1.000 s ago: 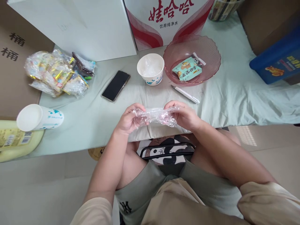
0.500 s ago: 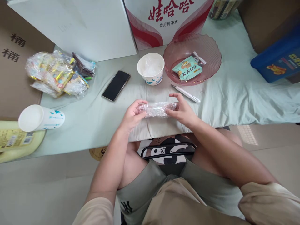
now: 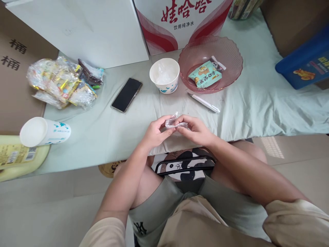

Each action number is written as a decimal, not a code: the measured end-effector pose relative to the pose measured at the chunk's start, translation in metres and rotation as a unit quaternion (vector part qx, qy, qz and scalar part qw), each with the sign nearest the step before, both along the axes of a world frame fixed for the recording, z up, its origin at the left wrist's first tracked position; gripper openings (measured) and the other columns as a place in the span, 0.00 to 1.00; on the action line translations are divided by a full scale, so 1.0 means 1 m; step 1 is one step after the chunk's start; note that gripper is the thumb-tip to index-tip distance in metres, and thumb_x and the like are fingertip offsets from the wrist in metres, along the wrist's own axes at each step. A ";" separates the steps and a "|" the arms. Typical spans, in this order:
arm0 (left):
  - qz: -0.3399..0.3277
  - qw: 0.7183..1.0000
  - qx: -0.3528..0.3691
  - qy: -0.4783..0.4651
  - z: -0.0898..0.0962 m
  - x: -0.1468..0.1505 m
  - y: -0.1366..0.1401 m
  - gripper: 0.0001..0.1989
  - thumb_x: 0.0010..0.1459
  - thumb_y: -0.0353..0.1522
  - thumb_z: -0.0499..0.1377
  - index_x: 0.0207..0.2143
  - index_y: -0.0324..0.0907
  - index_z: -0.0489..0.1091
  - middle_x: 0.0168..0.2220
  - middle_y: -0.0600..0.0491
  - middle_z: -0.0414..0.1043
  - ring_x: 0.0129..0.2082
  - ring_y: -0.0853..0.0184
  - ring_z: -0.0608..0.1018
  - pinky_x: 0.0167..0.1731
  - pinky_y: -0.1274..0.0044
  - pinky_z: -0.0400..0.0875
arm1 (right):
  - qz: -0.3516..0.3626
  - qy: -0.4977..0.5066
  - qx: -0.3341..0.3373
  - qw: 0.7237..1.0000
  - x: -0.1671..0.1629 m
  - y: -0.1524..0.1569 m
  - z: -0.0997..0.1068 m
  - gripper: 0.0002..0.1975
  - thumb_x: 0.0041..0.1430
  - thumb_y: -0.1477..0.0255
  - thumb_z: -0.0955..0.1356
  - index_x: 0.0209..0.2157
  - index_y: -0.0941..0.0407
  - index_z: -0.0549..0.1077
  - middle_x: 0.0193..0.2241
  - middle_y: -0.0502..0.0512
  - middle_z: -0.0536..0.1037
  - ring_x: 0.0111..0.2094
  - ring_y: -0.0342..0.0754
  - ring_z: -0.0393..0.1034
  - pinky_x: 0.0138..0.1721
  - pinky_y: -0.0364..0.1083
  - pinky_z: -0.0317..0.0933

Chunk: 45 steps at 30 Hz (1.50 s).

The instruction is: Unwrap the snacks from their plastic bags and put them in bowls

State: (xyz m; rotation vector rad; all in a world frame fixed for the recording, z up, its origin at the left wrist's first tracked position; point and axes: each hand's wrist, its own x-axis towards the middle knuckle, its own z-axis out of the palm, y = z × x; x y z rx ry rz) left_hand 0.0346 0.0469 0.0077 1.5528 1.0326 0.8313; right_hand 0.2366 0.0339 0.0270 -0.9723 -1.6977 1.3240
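Observation:
Clear plastic film [image 3: 177,122], crumpled and bunched small, is pinched between my two hands above the near part of the cloth. My left hand [image 3: 157,133] grips its left side, thumb and fingers closed. From the other side my right hand [image 3: 195,130] holds it, the fingertips of both hands almost meeting. Beyond my hands stands a paper bowl [image 3: 165,90] with clear film inside it. To its right is a pink ribbed bowl [image 3: 235,68] holding a light-green snack packet [image 3: 205,74] and another small packet. A white pen [image 3: 205,104] lies in front of the pink bowl.
A phone [image 3: 126,95] and bagged snacks [image 3: 60,82] lie on the left. A paper cup [image 3: 58,131] rests on its side near a yellow jug [image 3: 23,154]. Boxes [image 3: 182,37] line the back. A blue container [image 3: 304,65] stands at right.
My hands have come closer together. The film, stretched out lengthwise between them before, is now folded and bunched into a short piece.

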 end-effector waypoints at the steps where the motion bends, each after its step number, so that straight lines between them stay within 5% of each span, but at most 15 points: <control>1: 0.020 1.000 -0.014 -0.009 0.003 -0.001 0.000 0.28 0.56 0.51 0.67 0.52 0.42 0.75 0.48 0.45 0.81 0.46 0.58 0.82 0.48 0.69 0.78 | -0.023 -0.016 0.012 1.000 0.001 0.000 0.001 0.08 0.64 0.65 0.66 0.38 0.55 0.73 0.33 0.53 0.77 0.33 0.44 0.68 0.36 0.45 0.64; 5: 0.052 0.993 -0.085 -0.066 0.011 -0.008 -0.002 0.23 0.53 0.49 0.70 0.43 0.42 0.79 0.39 0.48 0.81 0.37 0.63 0.80 0.38 0.74 0.75 | -0.143 -0.045 0.038 0.988 0.002 0.001 0.002 0.14 0.58 0.64 0.71 0.44 0.54 0.73 0.44 0.58 0.77 0.41 0.49 0.71 0.38 0.47 0.66; 10: 0.036 0.982 -0.147 -0.111 0.014 -0.010 -0.004 0.24 0.48 0.49 0.73 0.41 0.43 0.79 0.41 0.48 0.78 0.37 0.65 0.78 0.36 0.77 0.73 | -0.022 0.019 -0.075 0.997 -0.001 0.006 -0.008 0.14 0.59 0.58 0.70 0.35 0.55 0.70 0.30 0.51 0.75 0.28 0.41 0.64 0.32 0.44 0.61; 14: 0.109 0.983 -0.136 -0.056 0.008 -0.006 -0.005 0.32 0.40 0.47 0.77 0.44 0.43 0.73 0.37 0.52 0.76 0.35 0.67 0.77 0.35 0.78 0.72 | -0.037 -0.001 -0.064 0.997 -0.004 0.009 -0.012 0.12 0.59 0.60 0.68 0.34 0.55 0.68 0.28 0.49 0.73 0.25 0.40 0.59 0.30 0.43 0.56; 19: 0.352 0.934 0.010 -0.054 0.008 -0.012 0.016 0.31 0.40 0.47 0.77 0.40 0.45 0.65 0.34 0.58 0.69 0.32 0.72 0.73 0.36 0.80 0.70 | -0.009 -0.025 -0.045 0.999 -0.003 0.012 -0.010 0.10 0.62 0.64 0.64 0.39 0.56 0.70 0.33 0.51 0.76 0.25 0.40 0.61 0.32 0.44 0.56; 23: 0.400 0.899 0.161 0.077 0.054 -0.015 0.062 0.23 0.48 0.42 0.72 0.37 0.45 0.63 0.33 0.57 0.66 0.35 0.69 0.71 0.39 0.77 0.70 | 0.014 -0.065 -0.030 0.997 0.002 0.016 -0.008 0.08 0.65 0.69 0.63 0.36 0.56 0.72 0.30 0.51 0.75 0.27 0.42 0.63 0.35 0.43 0.55; 26: 0.338 0.859 0.261 0.283 0.098 0.001 0.105 0.13 0.51 0.31 0.68 0.29 0.43 0.64 0.33 0.55 0.66 0.37 0.67 0.68 0.43 0.74 0.68 | 0.030 -0.071 -0.019 0.997 0.004 0.021 -0.007 0.08 0.66 0.70 0.63 0.36 0.57 0.73 0.29 0.51 0.75 0.28 0.43 0.64 0.36 0.43 0.54; 29: 0.217 0.845 0.215 0.439 0.121 0.032 0.142 0.08 0.50 0.26 0.64 0.33 0.42 0.68 0.31 0.54 0.68 0.34 0.65 0.70 0.45 0.72 0.68 | 0.035 -0.076 -0.020 0.996 0.004 0.025 -0.007 0.09 0.67 0.70 0.63 0.36 0.57 0.74 0.29 0.51 0.75 0.29 0.43 0.65 0.36 0.43 0.54; 33: 0.011 0.794 0.067 0.604 0.113 0.071 0.180 0.09 0.42 0.24 0.65 0.29 0.42 0.72 0.28 0.52 0.71 0.42 0.56 0.77 0.51 0.69 0.67 | 0.042 -0.077 -0.018 0.996 0.003 0.027 -0.005 0.09 0.67 0.71 0.63 0.36 0.57 0.74 0.28 0.51 0.75 0.28 0.43 0.65 0.35 0.43 0.54; 37: -0.163 0.774 -0.077 0.607 0.100 0.084 0.208 0.08 0.41 0.21 0.62 0.25 0.40 0.75 0.23 0.55 0.71 0.33 0.62 0.74 0.48 0.70 0.69 | 0.050 -0.086 -0.017 0.995 0.004 0.028 -0.003 0.09 0.67 0.71 0.63 0.36 0.56 0.74 0.29 0.51 0.76 0.29 0.44 0.66 0.35 0.44 0.54; 40: -0.183 0.769 -0.114 0.602 0.095 0.083 0.220 0.09 0.45 0.19 0.60 0.27 0.37 0.77 0.20 0.57 0.69 0.28 0.67 0.70 0.48 0.70 0.70 | 0.053 -0.096 -0.011 0.994 0.005 0.028 -0.003 0.09 0.67 0.71 0.63 0.36 0.56 0.74 0.29 0.52 0.76 0.30 0.45 0.66 0.36 0.44 0.54; 45: -0.112 0.768 -0.004 0.631 0.078 0.084 0.224 0.11 0.37 0.19 0.68 0.22 0.41 0.72 0.19 0.58 0.65 0.37 0.60 0.77 0.54 0.69 0.68 | 0.056 -0.111 0.005 0.992 0.004 0.030 -0.004 0.09 0.66 0.71 0.63 0.34 0.56 0.73 0.30 0.53 0.77 0.31 0.45 0.66 0.36 0.44 0.53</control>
